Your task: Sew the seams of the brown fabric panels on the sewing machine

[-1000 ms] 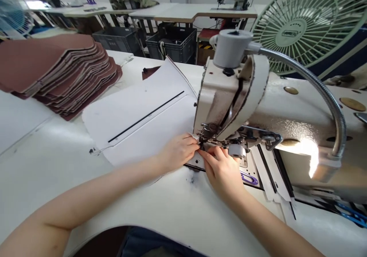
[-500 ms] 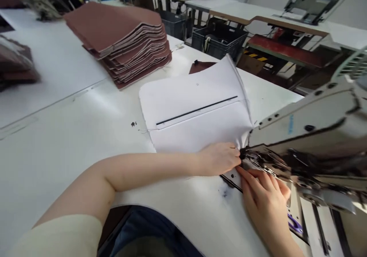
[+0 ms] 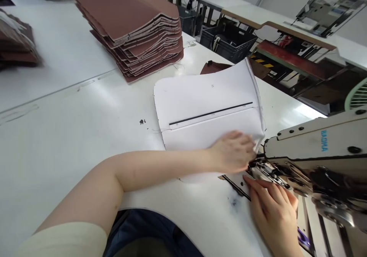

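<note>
A white panel [image 3: 200,96] with a narrow dark slit lies on the table, its right edge raised and curved beside the sewing machine [image 3: 318,153]. My left hand [image 3: 233,152] rests palm down on the panel close to the presser foot area. Motion smears its fingers, which look spread over the panel. On the machine bed, below the needle area, is my right hand [image 3: 273,211]. Its fingers reach forward, one tip touching the bed, and I see nothing held in it. The machine head hides the needle and part of the panel's edge.
A tall stack of brown panels [image 3: 137,31] stands at the back left, with another brown pile [image 3: 17,43] farther left. Behind the table are a dark crate [image 3: 226,41] and another workbench [image 3: 266,14]. Purple-handled snips [image 3: 304,238] lie right of my right hand.
My left hand has gone from closed fingers beside the needle area to a flatter, spread position on the panel. My right hand stays on the machine bed. The view has shifted.
</note>
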Demonstrator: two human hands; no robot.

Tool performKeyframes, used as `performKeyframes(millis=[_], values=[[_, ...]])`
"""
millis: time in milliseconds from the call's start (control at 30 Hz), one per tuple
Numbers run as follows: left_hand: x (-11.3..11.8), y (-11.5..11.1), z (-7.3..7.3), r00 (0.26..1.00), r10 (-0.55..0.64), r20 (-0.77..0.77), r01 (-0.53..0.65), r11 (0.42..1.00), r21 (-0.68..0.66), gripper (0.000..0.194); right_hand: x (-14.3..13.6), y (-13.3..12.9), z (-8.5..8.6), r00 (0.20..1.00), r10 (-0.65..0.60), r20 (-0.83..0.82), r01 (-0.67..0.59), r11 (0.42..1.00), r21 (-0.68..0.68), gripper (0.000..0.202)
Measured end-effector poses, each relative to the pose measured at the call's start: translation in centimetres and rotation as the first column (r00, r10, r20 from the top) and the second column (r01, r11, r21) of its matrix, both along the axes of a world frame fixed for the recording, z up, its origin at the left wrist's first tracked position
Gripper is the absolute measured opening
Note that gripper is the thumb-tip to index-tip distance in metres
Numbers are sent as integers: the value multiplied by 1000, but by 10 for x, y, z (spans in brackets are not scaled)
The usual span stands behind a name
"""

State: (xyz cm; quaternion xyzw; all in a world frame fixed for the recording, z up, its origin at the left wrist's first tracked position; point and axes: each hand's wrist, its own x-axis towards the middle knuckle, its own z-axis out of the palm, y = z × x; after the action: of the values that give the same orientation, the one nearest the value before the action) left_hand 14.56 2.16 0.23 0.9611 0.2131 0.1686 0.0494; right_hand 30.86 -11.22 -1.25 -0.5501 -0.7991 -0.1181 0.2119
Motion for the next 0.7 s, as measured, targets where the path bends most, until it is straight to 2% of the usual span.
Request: performKeyframes(millis=[67,133,267,367,467,567,633,700], values=[[-1,11,0,988,150,-46,-151,988,-15,46,1,0,0,1000,5,-9,-5,1000,5,23],[0,20,0,965,215,-153,-227,972,-63,54,0,-1,0,1000,13,-23,-13,1000,15,23],[-8,23,2,945,206,-253,-233,969,-83,55,-1,-5,3,999,17,-42,-16,999,31,24],[-39,7,11,940,150,-306,-189,977,-102,56,-1,-8,3,999,14,-40,-13,999,31,24],[-88,-24,28,937,80,-339,-141,977,-159,56,0,-9,0,999,27,-44,-25,999,43,22],[-139,-61,56,935,32,-354,-130,958,-257,56,-1,-8,-2,999,43,-18,-42,998,45,23],[-163,-79,77,932,-14,-362,-123,927,-353,52,-7,-8,0,998,64,24,-65,997,44,31],[-174,-86,94,935,-42,-353,-126,889,-439,41,-20,-8,7,992,109,63,-113,992,57,40]])
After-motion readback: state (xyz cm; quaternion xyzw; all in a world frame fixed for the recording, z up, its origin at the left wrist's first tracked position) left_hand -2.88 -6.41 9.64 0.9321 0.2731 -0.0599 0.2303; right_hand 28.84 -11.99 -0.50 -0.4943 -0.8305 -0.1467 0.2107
